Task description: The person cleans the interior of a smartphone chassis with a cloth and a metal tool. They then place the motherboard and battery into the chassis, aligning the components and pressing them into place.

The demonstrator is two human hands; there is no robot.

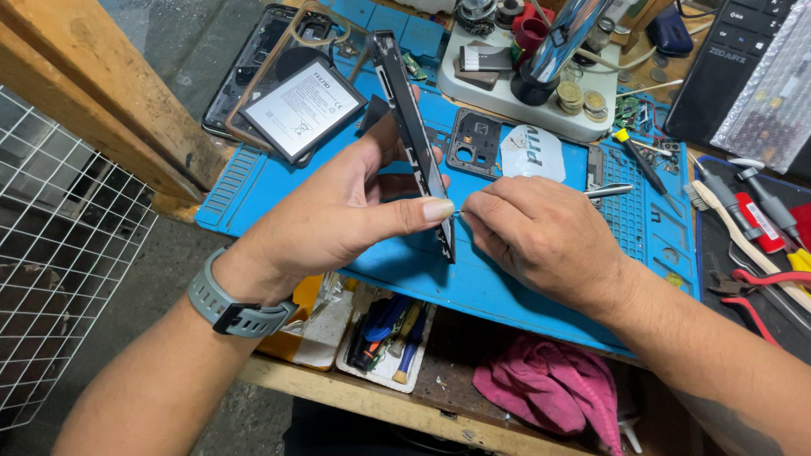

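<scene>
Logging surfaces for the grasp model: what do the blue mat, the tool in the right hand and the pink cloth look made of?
Blue mat: looks like matte silicone or rubber, with moulded ridges and compartments. Tool in the right hand: polished metal by its bright glint, probably steel; the tip is too thin to judge. Pink cloth: soft crumpled fabric, fuzzy like towelling.

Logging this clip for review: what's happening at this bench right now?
A person holds a dark phone frame on edge in the left hand, thumb pressed along its side. The right hand pinches a slim metal tool, its tip at the frame's edge by the thumb. Both hands are above a blue work mat. On the mat lie a phone battery and a camera cover plate; a pink cloth sits at the bench edge.
</scene>
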